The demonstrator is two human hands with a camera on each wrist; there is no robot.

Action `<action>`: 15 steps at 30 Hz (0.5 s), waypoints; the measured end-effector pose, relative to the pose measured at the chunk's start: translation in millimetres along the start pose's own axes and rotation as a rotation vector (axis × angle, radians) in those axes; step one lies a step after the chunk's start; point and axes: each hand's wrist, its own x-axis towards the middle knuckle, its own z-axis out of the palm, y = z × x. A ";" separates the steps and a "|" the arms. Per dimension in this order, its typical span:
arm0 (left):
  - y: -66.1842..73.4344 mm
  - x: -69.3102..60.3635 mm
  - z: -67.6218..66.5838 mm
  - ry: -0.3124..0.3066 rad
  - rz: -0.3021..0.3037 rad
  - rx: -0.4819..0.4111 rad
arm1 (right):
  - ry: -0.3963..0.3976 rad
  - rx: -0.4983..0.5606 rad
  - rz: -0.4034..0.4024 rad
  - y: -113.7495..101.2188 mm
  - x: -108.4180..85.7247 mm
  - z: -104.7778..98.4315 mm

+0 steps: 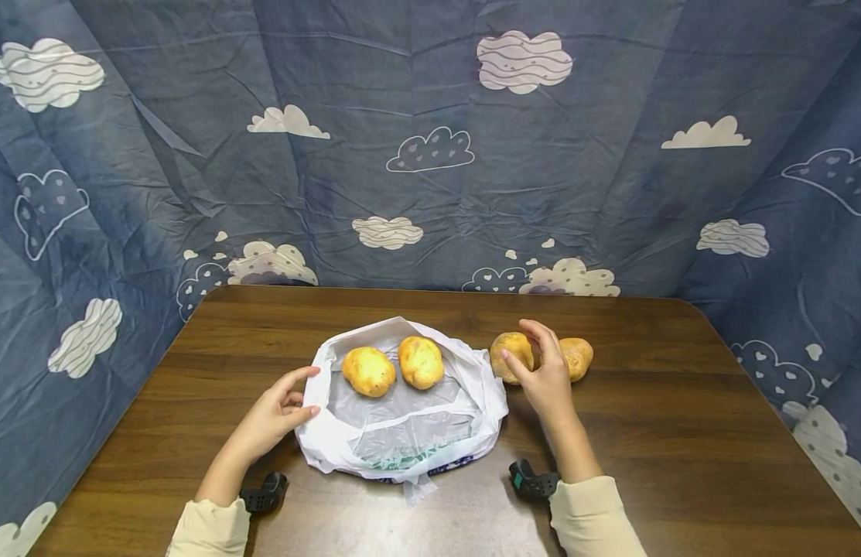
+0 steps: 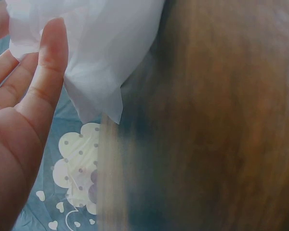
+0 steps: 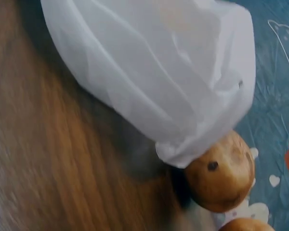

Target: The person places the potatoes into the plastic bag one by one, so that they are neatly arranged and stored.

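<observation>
A white plastic bag (image 1: 402, 422) lies with its mouth spread wide, two potatoes (image 1: 369, 371) (image 1: 421, 362) inside it. At its left rim is my left hand (image 1: 273, 418), thumb and index fingertip apart and touching the plastic; the left wrist view shows the thumb in front of the bag (image 2: 101, 53). My right hand (image 1: 544, 375) hovers over a potato (image 1: 508, 357) beside the bag's right edge, thumb and fingers spread around it. In the right wrist view a gap separates the fingers from this potato (image 3: 221, 173), which is close against the bag (image 3: 159, 72).
Another potato (image 1: 577, 358) lies just right of my right hand, partly in view at the bottom of the right wrist view. The brown wooden table (image 1: 681, 433) reaches back to a blue cloud-patterned cloth (image 1: 437, 193). Black devices (image 1: 265, 493) (image 1: 533, 481) sit by both wrists.
</observation>
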 end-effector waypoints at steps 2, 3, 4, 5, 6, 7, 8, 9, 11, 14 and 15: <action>-0.1 0.1 0.2 -0.002 -0.002 -0.005 | 0.008 -0.016 0.001 -6.1 1.4 -3.6; -0.3 0.2 0.3 -0.004 -0.002 -0.006 | 0.011 -0.024 0.002 -8.2 2.1 -5.2; -0.5 0.4 0.5 -0.005 -0.001 -0.007 | 0.016 -0.032 0.004 -8.8 2.6 -6.8; -0.7 0.6 0.7 -0.006 0.000 -0.010 | 0.020 -0.040 0.006 -9.2 2.8 -8.4; -0.5 0.4 0.8 -0.007 -0.002 -0.016 | 0.026 -0.049 0.008 -8.8 3.0 -9.9; 3.1 0.0 1.2 -0.008 -0.004 -0.014 | 0.031 -0.056 0.012 -7.7 2.9 -11.4; 7.2 -0.5 1.5 -0.008 -0.004 -0.013 | 0.040 -0.061 0.015 -6.5 2.7 -12.7; 7.4 -0.5 1.6 -0.009 -0.001 -0.013 | 0.045 -0.061 0.023 -4.4 2.4 -14.4; 8.0 -0.7 1.8 -0.006 0.000 -0.016 | 0.056 -0.064 0.038 4.8 1.1 -17.6; 5.0 -0.1 1.4 0.000 0.004 -0.015 | 0.074 -0.084 0.086 23.7 -1.2 -23.4; 0.8 0.7 1.1 0.000 0.006 -0.016 | 0.078 -0.087 0.103 30.1 -1.9 -25.5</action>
